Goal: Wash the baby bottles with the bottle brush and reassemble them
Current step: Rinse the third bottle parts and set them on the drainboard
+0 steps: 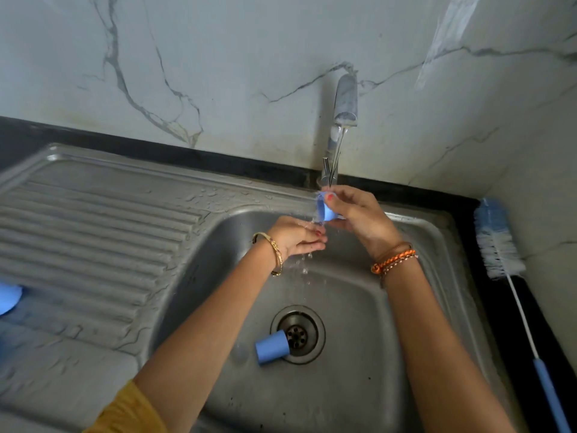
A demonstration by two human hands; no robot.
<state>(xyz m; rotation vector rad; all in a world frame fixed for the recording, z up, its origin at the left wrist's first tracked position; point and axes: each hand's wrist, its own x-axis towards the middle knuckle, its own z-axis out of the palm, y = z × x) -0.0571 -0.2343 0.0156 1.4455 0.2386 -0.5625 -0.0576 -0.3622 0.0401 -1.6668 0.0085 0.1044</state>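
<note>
Head view: right hand [359,214] pinches a blue cap [326,210] under the tap [345,101], left hand [296,237] relaxed open just below; rinsing step, brush [496,239] likely needed next.

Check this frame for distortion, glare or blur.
Head view: wide-angle bending curves the sink rim and counter edge; soft light, mild sheen on the tap; the right hand and blue cap are slightly soft.
</note>
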